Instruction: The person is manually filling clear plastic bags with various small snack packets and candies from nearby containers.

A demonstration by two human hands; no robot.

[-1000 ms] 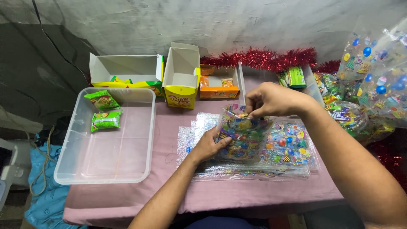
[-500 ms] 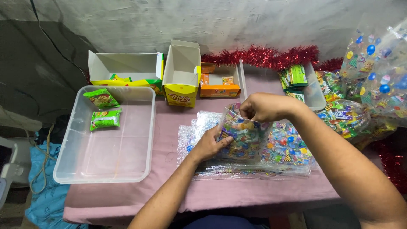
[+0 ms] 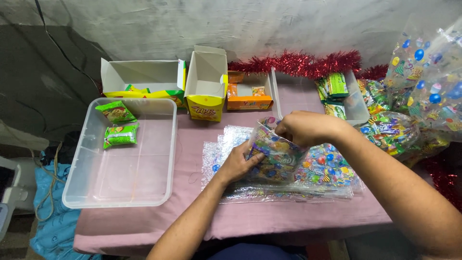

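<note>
Right hand has risen above pink tablecloth, grey wall behind.

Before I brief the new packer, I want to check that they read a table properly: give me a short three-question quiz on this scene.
1. True or false: both hands hold one printed plastic goodie bag.
2. How many green snack packets lie in the clear plastic tray?
3. Which hand pinches the bag's top edge? A) left hand B) right hand

Key:
1. True. The left hand supports the bag's side and the right hand grips its top, above the stack of printed bags.
2. Two, in the tray's far left corner.
3. B.
</note>
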